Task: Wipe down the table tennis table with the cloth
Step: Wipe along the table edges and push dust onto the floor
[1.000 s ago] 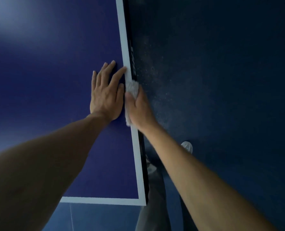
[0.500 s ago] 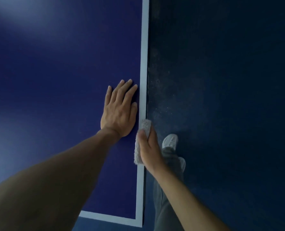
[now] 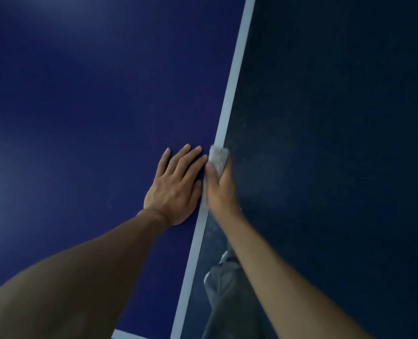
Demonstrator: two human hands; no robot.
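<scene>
As the right hand [image 3: 221,189], gripping the grey cloth [image 3: 218,156], has slid it forward along the white edge line [image 3: 234,77] of the blue surface [image 3: 93,106], to just beside the flat, spread left hand [image 3: 176,189], the edge wiping seems ongoing.

Dark blue floor [image 3: 337,143] across the whole right side, dull and in low light. Pale specks [image 3: 245,159] scattered on it, mostly close to the middle of the view, fewer toward the far right. At the near edge, right of centre, a grey trouser leg [image 3: 227,304], creased. Just beyond it, a small pale part of a shoe [image 3: 223,256], mostly hidden.
</scene>
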